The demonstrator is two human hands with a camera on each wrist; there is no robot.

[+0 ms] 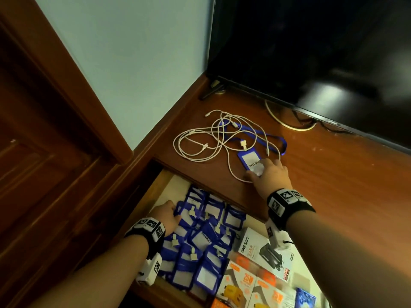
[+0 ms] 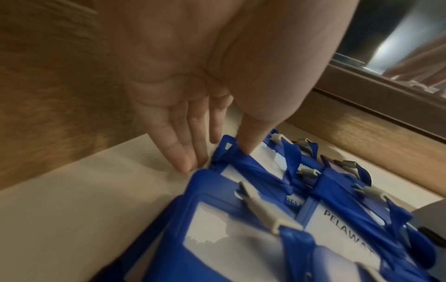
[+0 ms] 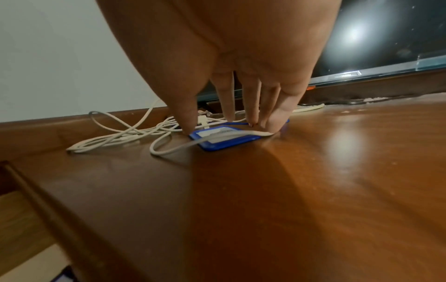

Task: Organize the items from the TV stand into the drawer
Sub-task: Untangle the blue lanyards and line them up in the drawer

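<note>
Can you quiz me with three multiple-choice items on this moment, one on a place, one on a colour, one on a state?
1. Where does the right hand touch down?
A. on the badge holder on the TV stand
B. inside the drawer
C. on the TV screen

2. What colour are the frames of the badge holders in the drawer?
A. red
B. blue
C. green

3. How does the white cable lie?
A. coiled tight and tied
B. in loose tangled loops on the stand, one strand across the badge holder
C. packed in the drawer

Answers: 1 A, the fingertips rest on the holder beside the cable. 2 B, the pile of holders by the left hand is blue. 3 B, the right wrist view shows a strand crossing the holder.
</note>
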